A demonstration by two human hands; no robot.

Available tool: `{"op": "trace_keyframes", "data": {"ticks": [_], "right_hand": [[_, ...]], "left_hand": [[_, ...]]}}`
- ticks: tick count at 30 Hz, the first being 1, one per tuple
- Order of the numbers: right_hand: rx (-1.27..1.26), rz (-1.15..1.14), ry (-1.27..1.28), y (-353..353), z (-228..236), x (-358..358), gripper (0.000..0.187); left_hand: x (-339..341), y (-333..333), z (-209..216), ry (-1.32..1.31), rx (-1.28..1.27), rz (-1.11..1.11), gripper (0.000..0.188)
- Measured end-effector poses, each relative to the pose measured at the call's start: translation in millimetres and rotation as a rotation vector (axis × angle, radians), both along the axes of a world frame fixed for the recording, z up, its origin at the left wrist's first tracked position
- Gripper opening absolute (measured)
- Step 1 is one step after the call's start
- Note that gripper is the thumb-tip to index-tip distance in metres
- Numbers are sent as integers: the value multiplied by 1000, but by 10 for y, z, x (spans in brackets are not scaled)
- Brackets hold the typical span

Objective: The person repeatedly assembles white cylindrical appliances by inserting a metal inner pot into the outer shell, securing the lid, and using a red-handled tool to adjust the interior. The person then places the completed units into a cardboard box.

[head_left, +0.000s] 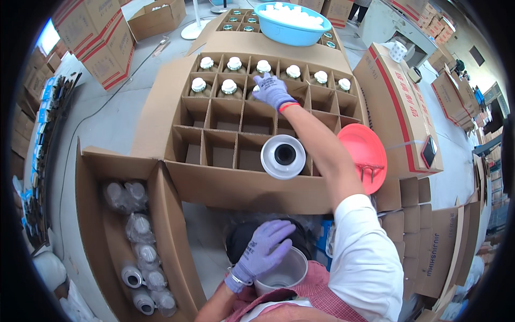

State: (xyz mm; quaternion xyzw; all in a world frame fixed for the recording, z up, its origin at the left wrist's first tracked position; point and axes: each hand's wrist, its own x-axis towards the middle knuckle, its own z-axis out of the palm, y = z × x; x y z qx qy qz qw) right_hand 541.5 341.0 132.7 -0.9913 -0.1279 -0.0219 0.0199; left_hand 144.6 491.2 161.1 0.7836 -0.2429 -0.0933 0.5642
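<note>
A carton divided into cells stands before me, with white-capped bottles in its two far rows. My right hand, in a purple glove, reaches across into the second row. Its fingers are closed around the white cap of a bottle, mostly hidden by the hand. Near my lap, my left hand, also gloved, is open with its fingers stretched over the rim of a clear plastic tub. A white round piece with a dark middle rests at the carton's near side.
A red dish with a small pronged metal piece sits at the carton's right edge. A blue basin of white caps stands beyond. Plastic-wrapped bottles lie in an open box on the left. A tall carton bearing a phone stands right.
</note>
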Motion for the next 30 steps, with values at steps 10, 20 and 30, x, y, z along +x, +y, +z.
{"op": "trace_keyframes", "data": {"ticks": [10,20,30], "right_hand": [[273,279,-402,-261,962,-481,37],[679,619,-678,-365,1251,-3477,56],[1126,340,-70,-986,53,-5245,55]], "left_hand": [[383,247,-22,327,-509,385,51],[411,57,242,585,-1228,165,77],[-522,386,513,111,-265,316,73]]}}
